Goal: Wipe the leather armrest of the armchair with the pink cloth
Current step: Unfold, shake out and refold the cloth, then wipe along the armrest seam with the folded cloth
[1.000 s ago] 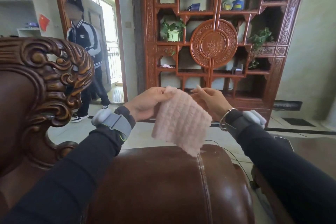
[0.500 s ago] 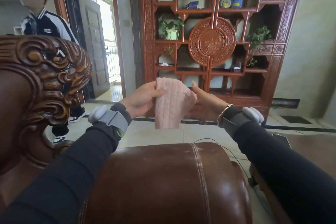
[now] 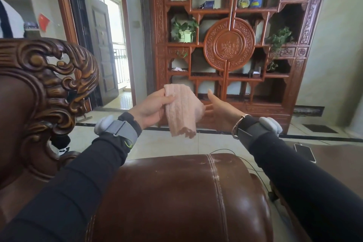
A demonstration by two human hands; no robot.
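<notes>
Clearly the wiping has not begun: the pink cloth (image 3: 181, 111) hangs in the air, well above the leather armrest (image 3: 176, 192) and touching none of it. The left hand (image 3: 152, 107) pinches the cloth's upper edge between thumb and curled fingers, so the fabric drapes downward in a doubled length, which looks like folding it into a thicker pad that suits a flat wiping stroke. The right hand (image 3: 223, 111) is beside the cloth with thumb raised and fingers released, reaching toward its far side; the fabric hides the fingertips, so whether they touch it I cannot tell, though the pose reads as steadying or smoothing the fold. Both hands are raised in front of the body, probably because the folding is easier to see and manage there than down on the seat. Below them the armrest's brown top, with its stitched seam and pale scuffing, lies bare and within easy reach, next to the armchair's carved wooden back (image 3: 49, 76).
</notes>
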